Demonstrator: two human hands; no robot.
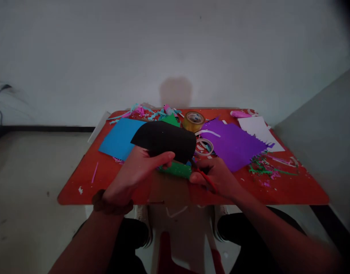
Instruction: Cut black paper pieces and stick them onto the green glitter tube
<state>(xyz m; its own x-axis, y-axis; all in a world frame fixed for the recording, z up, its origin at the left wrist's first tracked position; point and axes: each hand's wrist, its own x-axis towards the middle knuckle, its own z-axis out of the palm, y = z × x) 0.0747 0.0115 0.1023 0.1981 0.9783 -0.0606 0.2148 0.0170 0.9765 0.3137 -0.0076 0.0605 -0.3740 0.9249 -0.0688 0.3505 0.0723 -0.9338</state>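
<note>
My left hand (146,163) is closed on the near edge of a black paper sheet (166,139), which bends upward above the table. The thumb lies along the near side, and the other fingers are mostly hidden behind the sheet. In my right hand (214,177) is a pair of scissors with red handles (206,179). Its dark blades meet the right end of the black sheet; how far apart they are is unclear. Just below the sheet, between both hands, lies a green rolled piece (177,169).
The red table (86,182) carries a blue sheet (120,137), a purple sheet (234,144) and a white sheet (259,131). A yellow tape roll (193,121) and a white ring-shaped roll (204,147) sit behind my right hand. Paper scraps (266,167) are scattered about.
</note>
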